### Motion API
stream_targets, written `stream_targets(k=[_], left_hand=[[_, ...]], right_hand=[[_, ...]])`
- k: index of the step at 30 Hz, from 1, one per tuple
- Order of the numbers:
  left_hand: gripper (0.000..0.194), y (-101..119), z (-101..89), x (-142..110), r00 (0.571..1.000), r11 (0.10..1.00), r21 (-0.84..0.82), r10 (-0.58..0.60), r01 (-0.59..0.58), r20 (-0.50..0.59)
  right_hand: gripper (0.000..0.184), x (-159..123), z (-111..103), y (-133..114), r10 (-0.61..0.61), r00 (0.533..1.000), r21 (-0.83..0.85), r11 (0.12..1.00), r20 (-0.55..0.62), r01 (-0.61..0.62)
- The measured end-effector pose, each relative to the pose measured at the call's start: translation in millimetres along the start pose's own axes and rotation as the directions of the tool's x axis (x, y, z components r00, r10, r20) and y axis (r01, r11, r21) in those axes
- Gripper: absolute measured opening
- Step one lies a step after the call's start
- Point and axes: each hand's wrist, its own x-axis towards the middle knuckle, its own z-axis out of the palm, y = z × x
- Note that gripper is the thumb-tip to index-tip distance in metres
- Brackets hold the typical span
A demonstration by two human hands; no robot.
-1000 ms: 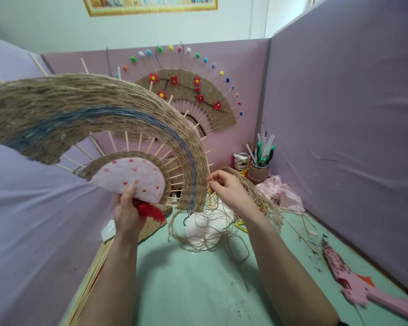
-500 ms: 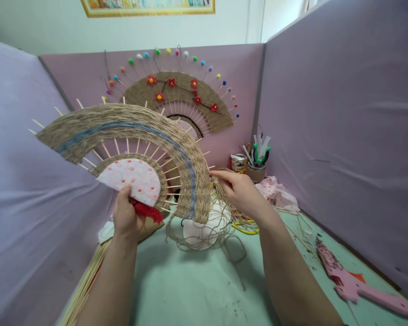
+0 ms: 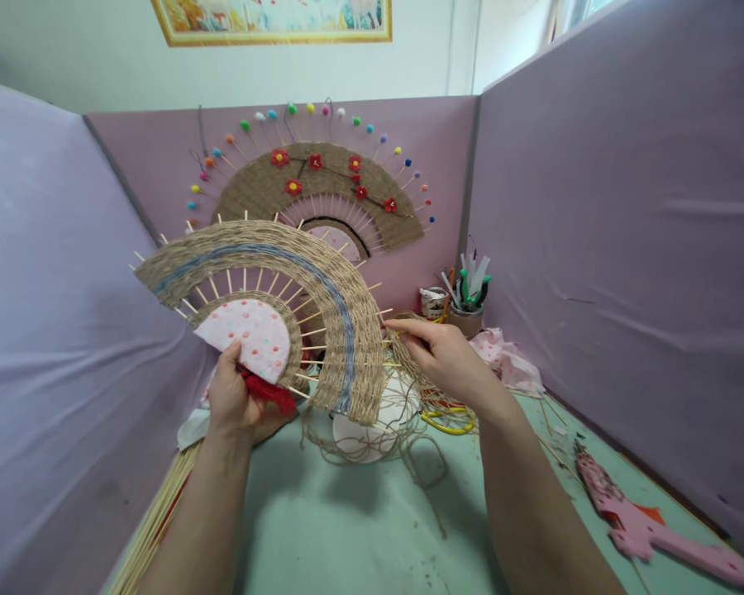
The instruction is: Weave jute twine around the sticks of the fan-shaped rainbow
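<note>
A woven twine fan [image 3: 273, 240] with a blue band and bare wooden stick ends is held up before me. My left hand [image 3: 231, 397] grips it at the base, thumb on the white fabric half-circle [image 3: 248, 330] with red dots. A red tassel [image 3: 271, 395] hangs beside that hand. At the fan's right edge is my right hand [image 3: 443, 355], its index finger stretched to the stick tips and its other fingers loosely bent. No object shows in it; whether the fingertip touches thin twine I cannot make out. Loose twine [image 3: 431, 463] trails on the table below.
Behind hangs a finished fan [image 3: 254, 183] with red flowers and coloured pom-poms. A cup of tools [image 3: 466, 318] stands at the back right, near dotted cloth [image 3: 505, 357]. The pink glue gun [image 3: 651, 529] lies at right; thin sticks [image 3: 155, 516] lie at left.
The fan has moved away from me, down and to the right, with my left hand still on it. My right hand has gone from a pinch at the fan's edge to a stretched index finger.
</note>
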Motion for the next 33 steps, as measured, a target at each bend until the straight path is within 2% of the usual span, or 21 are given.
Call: stream_targets(k=[5, 16, 21, 27, 33], left_hand=[[0.028, 0.8, -0.1, 0.3, 0.999, 1.000, 0.014, 0.008, -0.008, -0.053], [0.037, 2.5, 0.1, 0.8, 0.998, 1.000, 0.005, -0.010, 0.010, -0.062], [0.038, 3.9, 1.8, -0.9, 0.998, 1.000, 0.008, -0.029, 0.030, -0.062], [0.033, 1.7, 0.1, 2.7, 0.993, 0.998, 0.035, 0.054, -0.051, -0.106], [0.020, -1.8, -3.5, 4.9, 0.989, 0.993, 0.057, 0.105, -0.099, -0.107]], right_hand=[[0.035, -0.3, -0.3, 0.1, -0.002, 1.000, 0.011, 1.000, -0.003, 0.002], [0.033, 2.4, -2.4, 4.1, 0.067, 0.998, 0.144, 0.987, -0.003, -0.066], [0.030, 1.1, -3.7, 1.6, 0.031, 0.997, 0.110, 0.993, 0.072, -0.039], [0.027, -1.6, -4.9, -2.3, -0.005, 0.990, 0.056, 0.998, 0.138, -0.002], [0.024, -3.0, -5.0, -6.2, 0.004, 0.999, -0.090, 0.996, 0.044, 0.000]])
